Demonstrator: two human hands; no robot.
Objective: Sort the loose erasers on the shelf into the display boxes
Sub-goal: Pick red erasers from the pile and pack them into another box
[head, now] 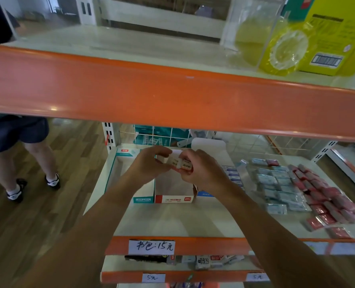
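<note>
The left hand [149,164] and the right hand [201,171] are meeting above the red-and-white display box [173,198]. The box is standing open-topped at the middle of the shelf [172,221], with its printed front panel facing the camera and its white inner walls showing. Between them the hands are holding a small cluster of white-sleeved erasers [181,163] with red edging. The left hand's thumb and curled fingers are pinching the left end, and the right hand's curled fingers are gripping the right end. The cluster is hanging over the rear half of that box, seemingly clear of its walls. Its long axis is running across the view from hand to hand, with the right end sitting slightly lower. Blur is hiding how many pieces are in it. Just beside the box on its left, a teal display box [143,199] is lying with its longer side running front to back and its pale floor showing. On the right, a blue-fronted box [205,193] is peeking out under the right wrist. A row of blue-and-white erasers [233,176] is lining up behind that front, though the arm is making it impossible to tell whether they are sitting inside. Further right, loose wrapped erasers are spreading over the shelf, the blue-grey packets [276,183] nearer the boxes and the red packets [326,196] along the outer side.
</note>
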